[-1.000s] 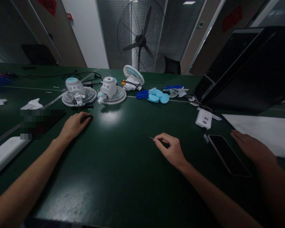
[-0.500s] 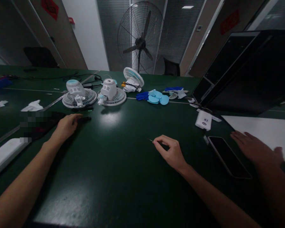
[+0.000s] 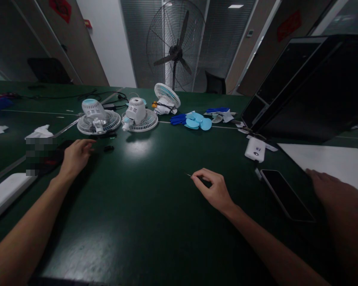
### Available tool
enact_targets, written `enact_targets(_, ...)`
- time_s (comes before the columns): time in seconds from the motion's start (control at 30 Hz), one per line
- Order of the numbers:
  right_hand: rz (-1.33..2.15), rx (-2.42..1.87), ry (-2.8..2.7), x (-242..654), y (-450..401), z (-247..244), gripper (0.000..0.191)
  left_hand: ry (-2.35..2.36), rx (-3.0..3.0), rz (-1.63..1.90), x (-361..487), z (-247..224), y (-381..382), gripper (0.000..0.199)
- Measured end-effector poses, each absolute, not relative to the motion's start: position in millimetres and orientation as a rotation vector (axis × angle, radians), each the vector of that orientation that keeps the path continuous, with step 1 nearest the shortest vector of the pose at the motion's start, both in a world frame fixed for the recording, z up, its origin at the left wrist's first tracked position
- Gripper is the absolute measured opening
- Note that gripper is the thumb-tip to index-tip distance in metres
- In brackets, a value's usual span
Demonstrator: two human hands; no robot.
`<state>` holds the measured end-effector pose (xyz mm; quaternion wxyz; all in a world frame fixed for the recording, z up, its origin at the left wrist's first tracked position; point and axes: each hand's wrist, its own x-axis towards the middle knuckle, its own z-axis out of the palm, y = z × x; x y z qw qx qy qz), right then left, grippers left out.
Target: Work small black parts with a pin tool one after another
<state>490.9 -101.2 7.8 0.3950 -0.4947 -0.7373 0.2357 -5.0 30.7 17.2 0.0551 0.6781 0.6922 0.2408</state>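
Note:
My left hand [image 3: 77, 155] hovers or rests at the left of the green table, fingers bent and apart, with nothing visible in it. It is beside a dark pouch-like item [image 3: 52, 161], and a small black object [image 3: 109, 148] lies to its right. My right hand [image 3: 210, 186] pinches a thin metal piece [image 3: 187, 174] between thumb and index finger, its tip pointing left. Behind the hands lie two white fans face down [image 3: 98, 119] [image 3: 140, 117], a third tilted fan [image 3: 167, 98] and light blue fan blades [image 3: 197, 121].
Another person's hand [image 3: 334, 190] lies by a white sheet [image 3: 340, 159] at the right, near a phone [image 3: 287, 194] and white power bank [image 3: 255, 149]. A large black monitor [image 3: 313, 87] stands behind. Blue gloves [image 3: 178, 119] lie mid-table; a white box [image 3: 8, 194] is at left.
My left hand has drawn back left, away from the small black object, which now lies apart from it. The other person's hand has shifted right. My right hand has hardly moved.

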Motion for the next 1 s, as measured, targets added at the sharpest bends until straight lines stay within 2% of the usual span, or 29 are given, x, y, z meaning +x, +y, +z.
enact_targets(0.1, 0.578, -1.254, -1.873, 490.9, -101.0, 5.9, 0.016, 2.145, 1.853, 0.861, -4.0, 18.3, 32.4, 0.043)
enact_targets(0.27, 0.578, -1.259, -1.873, 490.9, -100.8, 3.5, 0.015, 2.14, 1.664, 0.831, -7.7, 17.4, 36.1, 0.048)
enact_targets(0.37, 0.59, -1.255, -1.873, 490.6, -100.7, 4.8, 0.014, 2.14, 1.676, 0.784, -10.7, 15.2, 36.6, 0.051)
enact_targets(0.63, 0.616, -1.257, -1.888, 490.1, -101.0, 6.9, 0.013, 2.115, 1.717, 0.873, -5.5, 17.3, 30.2, 0.039)
enact_targets(1.0, 0.63, -1.25, -1.898, 490.2, -101.1, 6.9, 0.013, 2.128, 1.708, 0.852, -5.8, 17.0, 31.5, 0.04)
